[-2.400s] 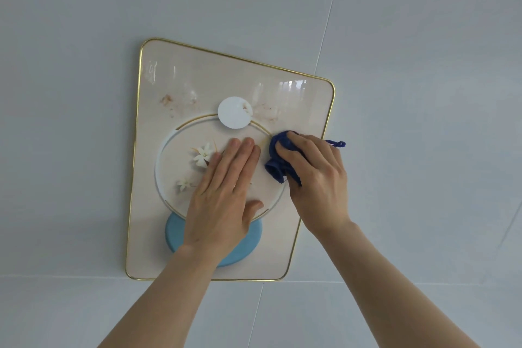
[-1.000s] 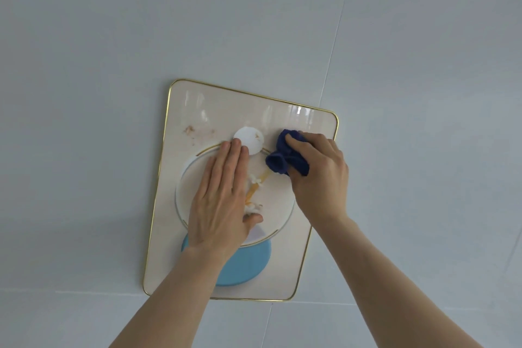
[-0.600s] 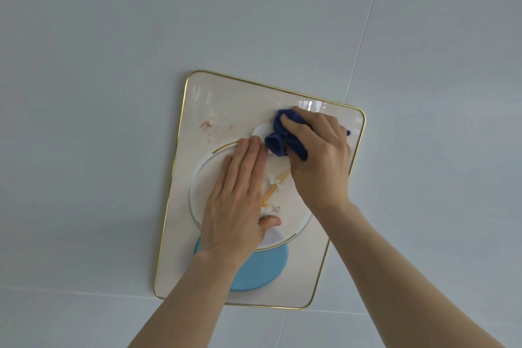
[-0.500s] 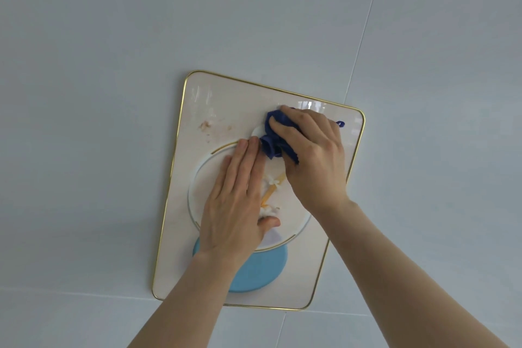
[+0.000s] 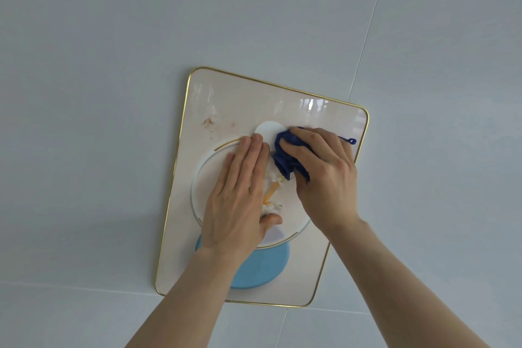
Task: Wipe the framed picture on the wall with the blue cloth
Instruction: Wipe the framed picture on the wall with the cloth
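Observation:
The framed picture point(image 5: 197, 121) hangs on the wall, cream with a thin gold rim, a white disc, a large ring and a light blue disc. Brownish smudges point(image 5: 209, 122) mark its upper left. My left hand point(image 5: 240, 200) lies flat on the glass over the ring, fingers together and pointing up. My right hand point(image 5: 322, 175) presses the bunched dark blue cloth point(image 5: 285, 161) against the picture just right of the white disc. The cloth's loop point(image 5: 348, 141) sticks out past my knuckles.
Pale grey wall tiles point(image 5: 113, 65) surround the picture, with thin grout lines running up to the right and across below the frame.
My right hand with the cloth has slid from the top middle of the picture down and right. The left hand stays flat on the ring.

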A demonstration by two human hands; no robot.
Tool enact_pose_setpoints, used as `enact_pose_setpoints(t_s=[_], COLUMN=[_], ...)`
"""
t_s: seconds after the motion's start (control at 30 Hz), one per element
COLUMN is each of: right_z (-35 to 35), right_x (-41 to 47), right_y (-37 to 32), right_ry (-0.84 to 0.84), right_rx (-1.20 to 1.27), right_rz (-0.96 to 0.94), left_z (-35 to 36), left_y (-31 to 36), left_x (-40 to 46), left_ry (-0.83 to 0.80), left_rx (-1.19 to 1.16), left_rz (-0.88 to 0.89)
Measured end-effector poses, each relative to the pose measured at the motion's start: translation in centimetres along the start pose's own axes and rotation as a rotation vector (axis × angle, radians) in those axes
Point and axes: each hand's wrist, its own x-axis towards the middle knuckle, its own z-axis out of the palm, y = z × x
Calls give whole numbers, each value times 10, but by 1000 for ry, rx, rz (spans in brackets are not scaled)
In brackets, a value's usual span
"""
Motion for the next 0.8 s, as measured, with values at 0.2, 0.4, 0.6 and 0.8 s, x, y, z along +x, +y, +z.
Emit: enact_pose_setpoints(t_s=[0.2, 0.4, 0.6, 0.8], right_z=[6, -3, -23, -41], right_x=[-27, -61, -67, -58], right_y=[-2, -2, -10, -12], right_ry=[50, -43, -224, -300], right_rx=[-34, -52, -85, 57], right_rz=[11, 24, 74, 417], left_z=[2, -5, -17, -32], left_y=[-3, 1, 3, -11], left_x=[-1, -1, -1, -11], left_ry=[2, -18, -106, 8], left_rx=[-7, -8, 8, -53], left_rz=[6, 8, 34, 82])
